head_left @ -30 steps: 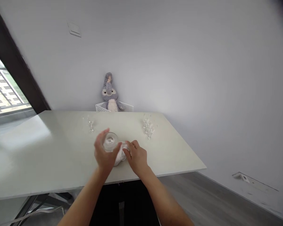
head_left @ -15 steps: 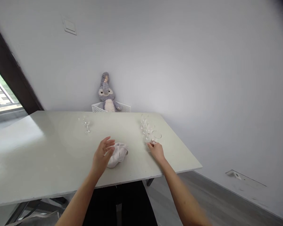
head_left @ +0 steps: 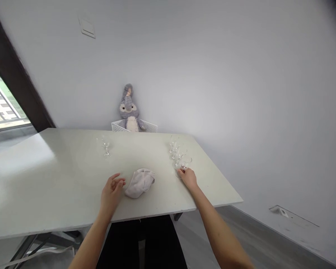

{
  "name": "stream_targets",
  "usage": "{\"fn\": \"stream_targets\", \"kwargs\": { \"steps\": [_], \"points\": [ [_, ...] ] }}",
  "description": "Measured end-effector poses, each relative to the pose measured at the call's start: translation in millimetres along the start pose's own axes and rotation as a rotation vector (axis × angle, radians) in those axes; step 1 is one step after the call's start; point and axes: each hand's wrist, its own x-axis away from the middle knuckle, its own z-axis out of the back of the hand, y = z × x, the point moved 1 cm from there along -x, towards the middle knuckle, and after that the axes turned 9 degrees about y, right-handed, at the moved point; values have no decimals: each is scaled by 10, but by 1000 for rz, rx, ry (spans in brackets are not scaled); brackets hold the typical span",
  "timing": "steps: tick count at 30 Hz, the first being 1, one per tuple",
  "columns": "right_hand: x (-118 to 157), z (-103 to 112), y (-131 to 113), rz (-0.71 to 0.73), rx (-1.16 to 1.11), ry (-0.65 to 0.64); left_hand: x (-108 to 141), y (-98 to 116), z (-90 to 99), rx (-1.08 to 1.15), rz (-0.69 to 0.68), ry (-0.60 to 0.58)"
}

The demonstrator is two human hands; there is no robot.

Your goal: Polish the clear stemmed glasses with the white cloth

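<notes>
My right hand [head_left: 188, 178] has its fingers closed around the stem of a stemmed glass [head_left: 186, 160], the nearest in a row of clear glasses [head_left: 174, 148] on the table's right side. That glass stands upright with its bowl above my fingers. A crumpled pale cloth [head_left: 141, 183] lies near the front edge, between my hands. Just left of the cloth, my left hand [head_left: 112, 192] hovers with loosely curled fingers apart and nothing in them. Farther back on the left stands another stemmed glass [head_left: 106, 146].
The pale table [head_left: 64, 179] ends in a corner at the right. Behind its far edge, a grey plush toy [head_left: 130, 112] sits in a white perforated basket [head_left: 150, 127] against the wall. A wall switch [head_left: 87, 28] is at upper left.
My left hand has drawn back to the left, away from the cloth. My right hand stays at the nearest glass. The whole view has shifted slightly.
</notes>
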Motion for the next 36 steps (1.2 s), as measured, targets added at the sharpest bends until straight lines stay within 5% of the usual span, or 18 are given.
{"fn": "stream_targets", "kwargs": {
  "steps": [5, 8, 11, 14, 17, 21, 25, 30, 36],
  "points": [
    [219, 229, 49, 5, -11, 2, -6, -52, -1, 29, 11, -2],
    [517, 340, -163, 78, -110, 52, -3, -54, -18, -13, -3, -17],
    [914, 306, -620, 410, -350, 55, 9, -50, -34, -22, -28, -30],
    [1224, 110, -1091, 836, -300, -61, 14, -62, -24, 48, -14, -14],
    [1204, -176, -1367, 920, -67, -5, -39, -65, 7, 201, 66, 60],
    [787, -564, -1487, 833, 15, -56, -321, 9, 33, 429, 186, 281],
    [392, -800, -1456, 543, -471, -197, -846, 112, 32, 614, 289, 500],
    [170, -882, -1292, 87, -1066, -321, -1452, 151, -3, 758, 434, 391],
    [90, -798, -1255, -282, -1779, -590, -1756, 122, -110, 940, 593, 222]
  ]
}}
